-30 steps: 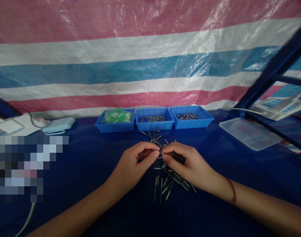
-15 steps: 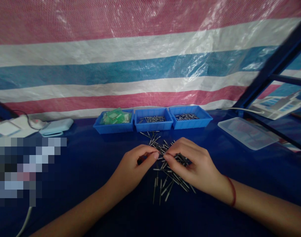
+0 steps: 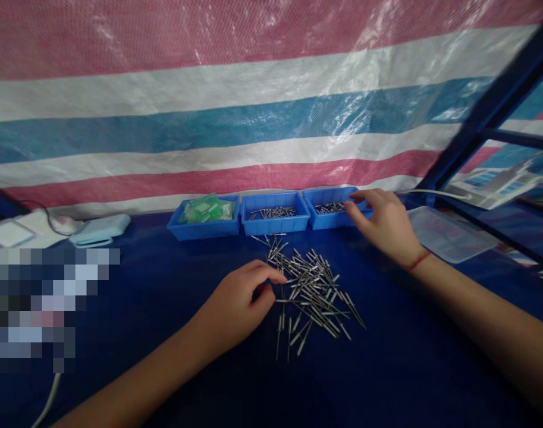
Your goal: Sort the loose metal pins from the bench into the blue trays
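A loose pile of thin metal pins point(image 3: 313, 291) lies on the dark blue table cover point(image 3: 164, 297). My left hand point(image 3: 239, 303) rests at the pile's left edge, fingers curled with thumb and forefinger close together near the pins; what they hold is too small to see. My right hand point(image 3: 385, 223) reaches to the right blue tray point(image 3: 331, 219), which holds metal pins, with its fingertips over the tray's right rim. A red cord circles that wrist.
The middle blue tray point(image 3: 275, 223) holds more pins; the left blue tray point(image 3: 200, 229) holds green packets. A clear plastic lid point(image 3: 452, 235) lies at right by a dark blue frame point(image 3: 489, 107). A pale blue device point(image 3: 99, 229) sits at left. Striped tarp hangs behind.
My right hand has left the pile and moved up and right to the right blue tray. The left hand stays at the pile's left edge.
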Available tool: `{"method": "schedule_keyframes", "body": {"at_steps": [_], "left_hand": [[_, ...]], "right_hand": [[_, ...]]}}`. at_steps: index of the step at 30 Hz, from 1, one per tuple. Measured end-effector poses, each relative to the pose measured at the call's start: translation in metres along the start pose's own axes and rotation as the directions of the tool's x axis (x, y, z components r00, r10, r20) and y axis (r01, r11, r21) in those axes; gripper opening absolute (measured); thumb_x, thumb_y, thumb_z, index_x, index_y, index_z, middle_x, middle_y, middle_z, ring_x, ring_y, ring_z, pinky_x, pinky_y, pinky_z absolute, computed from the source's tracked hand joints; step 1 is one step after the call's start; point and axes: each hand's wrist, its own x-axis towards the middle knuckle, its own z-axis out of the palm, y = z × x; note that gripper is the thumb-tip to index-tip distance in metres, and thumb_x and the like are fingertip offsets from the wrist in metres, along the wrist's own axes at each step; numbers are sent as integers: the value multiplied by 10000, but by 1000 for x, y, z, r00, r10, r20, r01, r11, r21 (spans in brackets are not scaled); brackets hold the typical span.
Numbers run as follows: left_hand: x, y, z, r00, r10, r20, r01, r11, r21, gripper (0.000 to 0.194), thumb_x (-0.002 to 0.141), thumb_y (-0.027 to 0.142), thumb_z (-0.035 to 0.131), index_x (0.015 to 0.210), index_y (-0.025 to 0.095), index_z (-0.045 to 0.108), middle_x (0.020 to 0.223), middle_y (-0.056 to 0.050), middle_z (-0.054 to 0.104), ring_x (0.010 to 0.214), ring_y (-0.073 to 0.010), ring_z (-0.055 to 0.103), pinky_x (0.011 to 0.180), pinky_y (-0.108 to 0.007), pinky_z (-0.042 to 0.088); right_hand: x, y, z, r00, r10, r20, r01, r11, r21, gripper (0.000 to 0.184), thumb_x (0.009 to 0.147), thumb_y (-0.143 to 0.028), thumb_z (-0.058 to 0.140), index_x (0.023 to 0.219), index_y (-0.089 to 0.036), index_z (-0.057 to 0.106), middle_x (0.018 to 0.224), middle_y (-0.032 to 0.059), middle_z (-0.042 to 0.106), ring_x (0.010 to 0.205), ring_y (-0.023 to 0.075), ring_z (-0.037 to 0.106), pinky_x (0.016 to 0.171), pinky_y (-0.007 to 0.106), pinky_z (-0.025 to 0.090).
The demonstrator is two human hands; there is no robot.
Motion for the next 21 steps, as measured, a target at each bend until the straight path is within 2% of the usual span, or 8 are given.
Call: {"method": "schedule_keyframes", "body": {"at_steps": [2,5,8,11,14,17,19,21], "left_hand": [[0,-3,-2,1000,3,26,-4,999,36,283,803,67,434,972,182,631,946,-22,632,746,-122,594,678,-262,441],[-1,-5,-3,997,21,78,-29,994,102,191,830,179,500,970,188,630,942,-24,623,778,-144,593,712,-284,452],[-3,-7,-2,987,74,146,-101,977,188,164,839,268,543,955,193,632,953,-36,611,853,-178,586,765,-317,454],[-4,-8,0,980,107,169,-145,962,229,153,876,235,496,942,192,627,950,-40,601,877,-178,578,776,-313,452],[-3,-9,-1,982,94,162,-129,967,220,172,895,199,452,908,189,623,922,-34,600,857,-167,578,768,-301,450],[0,-9,-2,993,80,86,-91,987,133,165,894,198,449,882,189,613,893,-23,608,826,-158,581,755,-290,444],[1,-9,-3,999,41,-33,-39,998,38,139,884,216,469,879,188,606,879,-16,619,802,-152,581,737,-281,440],[3,-7,-3,988,-56,-145,47,996,-71,124,869,246,493,888,186,600,850,-9,623,755,-149,573,694,-270,435]], "right_hand": [[-4,-8,-2,999,-44,14,44,999,30,229,837,-304,507,905,-139,650,857,101,673,822,251,605,775,378,448],[-9,-25,-7,993,-116,33,112,989,98,202,839,-284,498,875,-155,650,858,87,668,827,245,597,785,381,447],[-13,-40,-13,982,-178,58,165,970,181,180,845,-265,497,854,-160,643,866,78,671,829,233,595,793,380,444],[-17,-51,-17,965,-237,109,206,948,241,158,850,-247,505,843,-164,640,860,65,677,824,219,590,791,373,437],[-20,-59,-21,936,-314,158,263,924,276,163,860,-246,502,836,-171,644,871,54,677,827,207,584,790,370,427],[-25,-65,-23,904,-376,204,310,904,296,175,867,-252,495,847,-177,651,877,53,673,859,211,579,803,384,416],[-28,-70,-24,894,-391,220,307,890,336,168,866,-239,497,872,-183,655,880,51,673,878,210,579,809,389,418],[-32,-76,-25,894,-391,220,273,863,424,150,858,-223,513,894,-191,654,891,46,675,870,196,587,807,381,434]]}}
